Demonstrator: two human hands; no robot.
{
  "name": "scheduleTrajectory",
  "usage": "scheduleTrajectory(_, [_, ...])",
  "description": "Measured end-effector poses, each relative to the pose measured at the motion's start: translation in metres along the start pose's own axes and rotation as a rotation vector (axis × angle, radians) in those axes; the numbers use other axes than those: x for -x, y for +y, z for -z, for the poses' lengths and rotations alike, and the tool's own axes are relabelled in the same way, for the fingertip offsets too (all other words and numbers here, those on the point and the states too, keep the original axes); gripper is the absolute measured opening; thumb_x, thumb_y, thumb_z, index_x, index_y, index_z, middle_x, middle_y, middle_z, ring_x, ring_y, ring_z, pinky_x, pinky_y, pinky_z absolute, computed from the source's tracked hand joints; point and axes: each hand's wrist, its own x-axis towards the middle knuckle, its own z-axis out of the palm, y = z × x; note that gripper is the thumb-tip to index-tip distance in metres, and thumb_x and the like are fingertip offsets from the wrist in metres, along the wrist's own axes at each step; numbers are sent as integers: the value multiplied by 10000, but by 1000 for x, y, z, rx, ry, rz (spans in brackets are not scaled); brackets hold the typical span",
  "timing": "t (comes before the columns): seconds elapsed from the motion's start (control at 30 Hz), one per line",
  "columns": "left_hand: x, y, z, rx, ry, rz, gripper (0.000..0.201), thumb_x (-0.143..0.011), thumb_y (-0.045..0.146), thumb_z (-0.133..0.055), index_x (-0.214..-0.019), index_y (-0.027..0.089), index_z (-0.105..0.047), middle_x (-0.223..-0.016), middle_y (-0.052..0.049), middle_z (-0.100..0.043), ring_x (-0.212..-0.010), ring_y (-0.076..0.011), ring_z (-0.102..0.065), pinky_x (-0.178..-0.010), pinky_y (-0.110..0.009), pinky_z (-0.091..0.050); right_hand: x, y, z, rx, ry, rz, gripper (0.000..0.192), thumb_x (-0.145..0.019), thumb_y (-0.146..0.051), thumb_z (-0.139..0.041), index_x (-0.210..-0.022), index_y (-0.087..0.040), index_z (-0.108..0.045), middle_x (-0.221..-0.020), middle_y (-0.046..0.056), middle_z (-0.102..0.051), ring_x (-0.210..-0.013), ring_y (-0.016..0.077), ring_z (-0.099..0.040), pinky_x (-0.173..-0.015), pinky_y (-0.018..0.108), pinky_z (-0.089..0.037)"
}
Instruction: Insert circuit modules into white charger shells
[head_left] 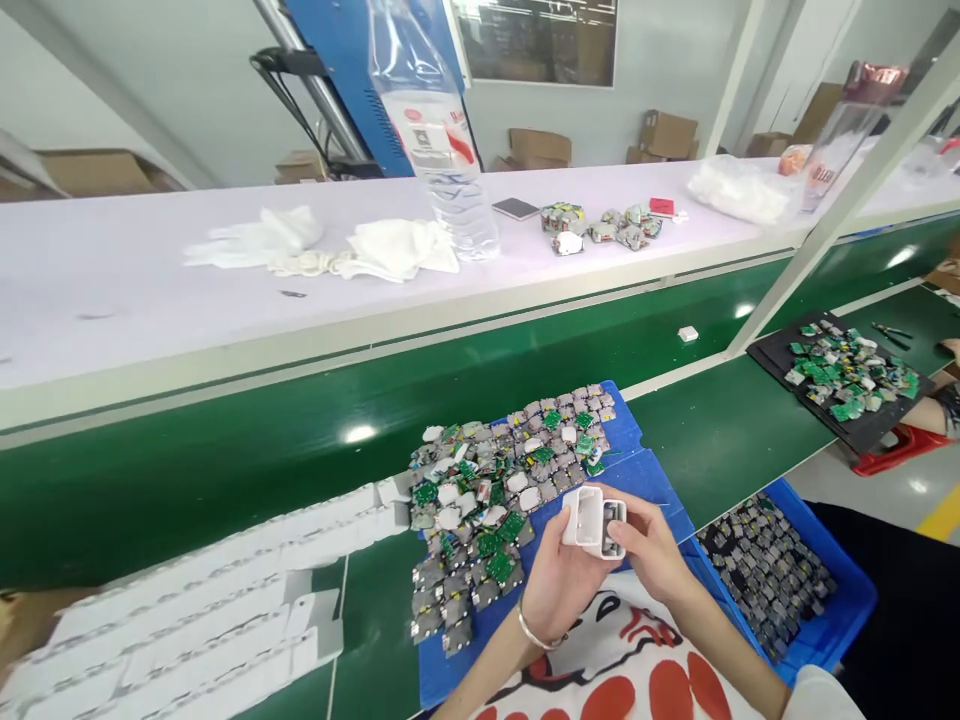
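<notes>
My left hand (559,592) is wrapped round two white plastic housings held side by side, their open ends facing me. The left housing (584,516) looks hollow inside. In the right housing (616,551) sits a grey part (612,514). My right hand (651,548) grips this second housing from the right, its thumb at the opening near the grey part. Just left of my hands, small circuit board assemblies (551,465) in grey, green and white lie piled and in rows on a blue sheet (652,480).
White housings (195,600) stand in rows at left on the green bench. A blue bin (847,610) of grey assemblies is at lower right. Farther right lies a black tray (780,350) with boards near a person's hand. The shelf holds a bottle (450,170) and gloves (394,248).
</notes>
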Motion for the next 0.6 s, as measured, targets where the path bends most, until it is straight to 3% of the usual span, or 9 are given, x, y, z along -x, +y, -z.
scheduleTrajectory(0.13, [-13,11,15,-52,171,-101,255,-863,321,-505,-985,150,-650,-902,-61,-680,-783,-155,-610,-710,-266,-475,-20,2,6,374,-102,-30,583,-575,-380,-809,-1107,-221,-634,-1195,91,-574,-1081,252,-551,-882,377,-473])
scheduleTrajectory(0.23, [-23,22,25,-92,275,-125,281,-876,321,-490,-1057,144,-612,-935,-81,-674,-737,-149,-613,-654,-262,-484,-41,10,16,635,-184,-1,512,-563,-243,-788,-1054,-216,-645,-1030,58,-609,-898,201,-591,-754,323,-492])
scheduleTrajectory(0.37, [-35,44,45,-37,531,-246,233,-861,301,-530,-1020,138,-577,-878,-81,-668,-714,-161,-632,-660,-298,-513,-111,36,55,631,-241,-153,507,-523,-218,-776,-1005,-175,-626,-909,48,-671,-801,205,-635,-702,320,-511])
scheduleTrajectory(0.47, [-36,61,62,30,728,-390,174,-867,264,-532,-980,136,-564,-781,-53,-645,-634,-124,-612,-558,-223,-486,-200,49,94,729,-78,-257,482,-575,-276,-770,-1008,-149,-601,-979,79,-681,-904,238,-642,-770,340,-516])
scheduleTrajectory(0.6, [-31,69,82,144,846,-416,189,-843,220,-576,-1005,135,-531,-658,-19,-606,-505,-96,-554,-479,-194,-464,-308,44,130,1047,255,-256,376,-818,-324,-615,-1129,-128,-535,-1158,108,-584,-1028,225,-581,-866,406,-485])
